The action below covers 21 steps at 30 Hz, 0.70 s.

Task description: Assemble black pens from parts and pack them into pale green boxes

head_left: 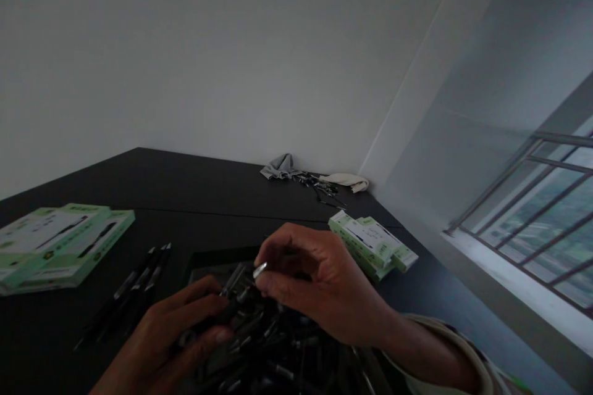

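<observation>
My left hand (173, 336) is closed round a dark pen barrel low in the view. My right hand (315, 284) pinches a small silver metal piece (259, 270) at the barrel's tip, thumb and fingers pressed together. Both hands hover over a dark tray heaped with several black and silver pen parts (278, 352). A few assembled black pens (134, 287) lie in a row on the black table (194, 188), just left of my left hand.
Green and white boxes are stacked at the left (55, 244) and at the right (370, 244). Cloths and loose parts (315, 182) lie in the far corner by the wall. A barred window (537, 216) is on the right.
</observation>
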Available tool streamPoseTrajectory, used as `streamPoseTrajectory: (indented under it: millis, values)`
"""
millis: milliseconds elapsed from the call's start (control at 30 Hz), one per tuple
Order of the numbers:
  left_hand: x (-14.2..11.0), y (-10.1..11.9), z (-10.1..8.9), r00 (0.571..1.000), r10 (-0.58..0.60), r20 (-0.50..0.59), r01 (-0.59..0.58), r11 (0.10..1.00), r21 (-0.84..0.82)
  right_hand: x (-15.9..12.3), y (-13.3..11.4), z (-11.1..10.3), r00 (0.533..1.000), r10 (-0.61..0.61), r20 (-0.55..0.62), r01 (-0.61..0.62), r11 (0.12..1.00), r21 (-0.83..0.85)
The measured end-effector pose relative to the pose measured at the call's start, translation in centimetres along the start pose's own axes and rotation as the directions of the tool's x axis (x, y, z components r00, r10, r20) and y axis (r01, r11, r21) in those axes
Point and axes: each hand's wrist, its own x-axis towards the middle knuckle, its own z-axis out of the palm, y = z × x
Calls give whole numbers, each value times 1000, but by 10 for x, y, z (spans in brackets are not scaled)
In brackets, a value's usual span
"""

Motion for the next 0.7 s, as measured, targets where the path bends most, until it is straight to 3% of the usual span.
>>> streamPoseTrajectory:
  millis: [67,200,333,533,600,700]
  values:
    - [-5,-10,2,998,24,-66,-17,995,101,-2,2,0,999,4,45,1,994,-106]
    - [-10,-15,7,997,49,-68,-38,987,158,-5,3,0,995,-19,100,51,944,-325]
    - [-9,-8,8,978,72,-194,-36,983,181,-3,-5,-3,981,-66,184,162,802,-575]
    - [3,-8,1,985,158,76,-171,958,231,4,-4,-2,934,-121,335,345,543,-766]
    - [7,-6,0,976,199,83,-214,943,256,5,2,-2,935,-125,332,349,492,-798]
    - [10,0,1,973,221,59,-229,942,245,4,8,-3,940,-114,323,336,488,-806]
